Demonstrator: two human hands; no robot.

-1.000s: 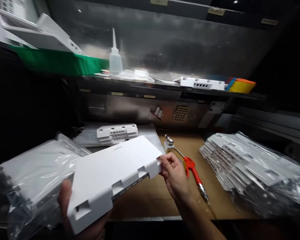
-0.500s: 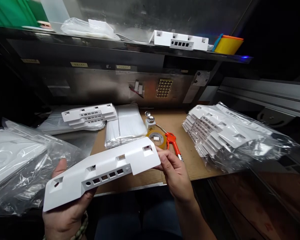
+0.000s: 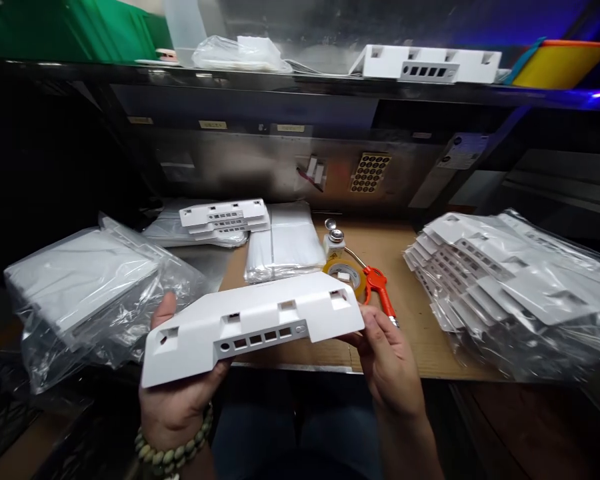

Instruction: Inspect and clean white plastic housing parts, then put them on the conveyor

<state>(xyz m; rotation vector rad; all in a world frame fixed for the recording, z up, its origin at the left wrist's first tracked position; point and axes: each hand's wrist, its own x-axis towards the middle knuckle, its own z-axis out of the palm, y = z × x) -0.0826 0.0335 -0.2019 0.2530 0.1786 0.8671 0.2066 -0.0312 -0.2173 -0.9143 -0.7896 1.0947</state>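
A white plastic housing with a row of square port cutouts and one round hole is held up in front of me, tilted slightly. My left hand supports it from below at its left end, thumb showing behind the edge. The right hand pinches the housing's right corner between thumb and fingers. Behind it on the bench lie a roll of yellow tape, an orange air blow gun and a small bottle with a metal top. The housing hides part of the cardboard.
Bagged white housings are stacked at the right; a few more housings lie at the back left beside flat plastic bags. Another plastic-wrapped bundle sits at the left. Overhead, a metal shelf carries one housing and a yellow container.
The camera view has turned left, so the bench and shelf appear further right. Both hands keep their hold on the housing, which looks slightly more level.
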